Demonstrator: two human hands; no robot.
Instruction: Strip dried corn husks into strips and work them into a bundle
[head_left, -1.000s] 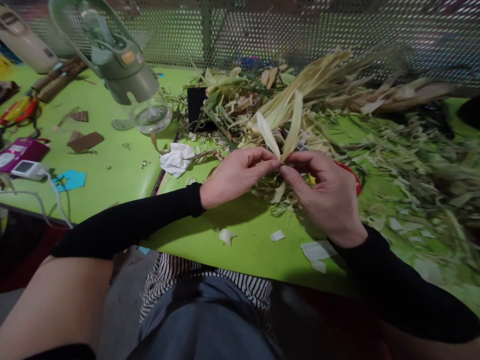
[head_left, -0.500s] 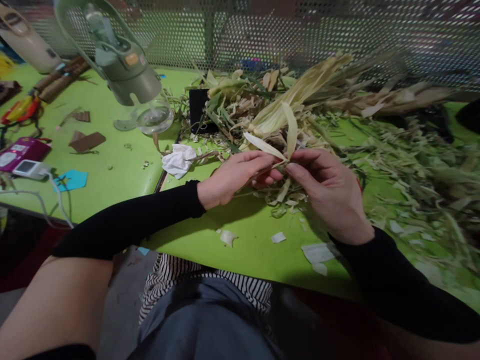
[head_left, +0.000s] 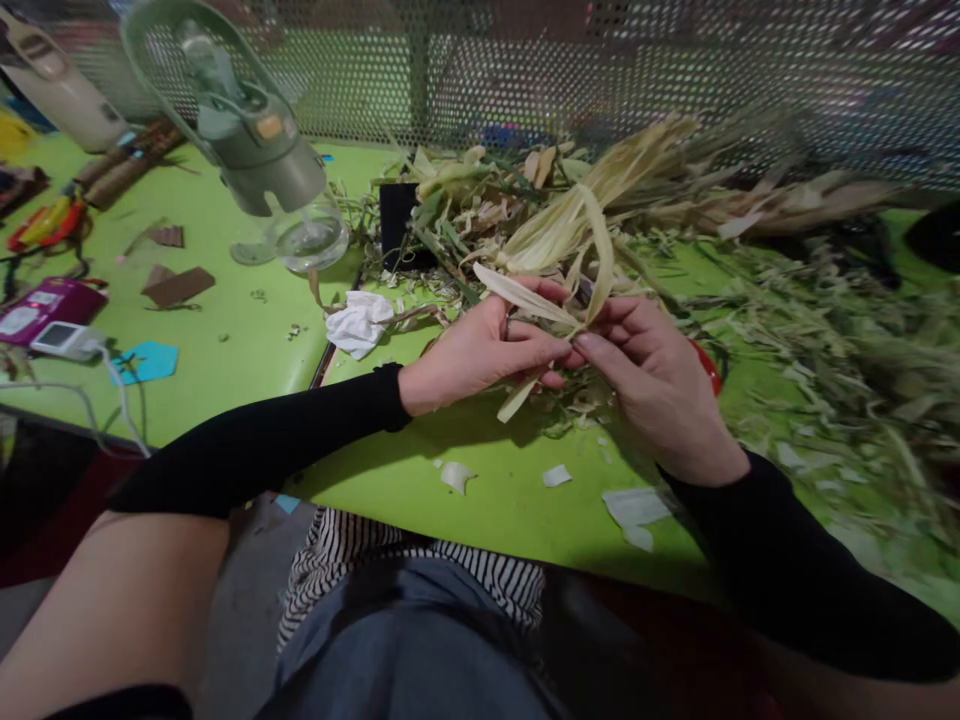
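Observation:
Between my two hands are pale corn husk strips [head_left: 525, 295] that cross at one point. My left hand [head_left: 487, 352] pinches them there between thumb and fingers, and one short end hangs down below its fingertips. From the other side, the thumb and forefinger of my right hand [head_left: 651, 385] press on the same crossing. One longer strip arches up over my right fingers, and another points up to the left. Behind the hands lies a heap of dried corn husks [head_left: 559, 235]. Whether the strips are knotted is too small to tell.
A clear bottle with a grey-green lid [head_left: 277, 165] stands at the back left, near a crumpled tissue [head_left: 360, 322]. Husk shreds [head_left: 840, 340] cover the right side. A purple device [head_left: 49, 310] with a white cable lies far left. A perforated screen [head_left: 360, 75] closes off the back.
My left fingers have spread and shifted around the strips, with the thumb now at the crossing. The arched strip leans further right, and the short lower end has swung left.

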